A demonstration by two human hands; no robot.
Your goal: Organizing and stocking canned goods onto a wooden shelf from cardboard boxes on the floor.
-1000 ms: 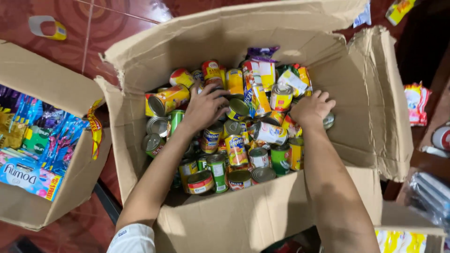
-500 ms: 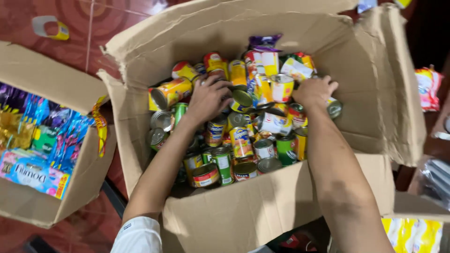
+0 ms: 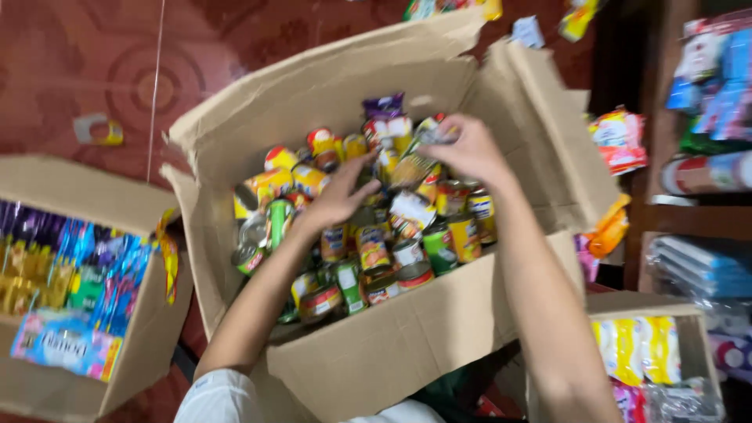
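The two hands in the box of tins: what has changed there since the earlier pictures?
The right hand rose off the heap and now pinches a small packet at the far side of the large brown cardboard box. The left hand lifted slightly, fingers spread over the tins. The heap of colourful tins looks unchanged, though the picture is blurred.

Open room is left above both hands; below them, passage is blocked by tightly packed cans (image 3: pixel 368 251), hemmed by cardboard box walls (image 3: pixel 407 345).
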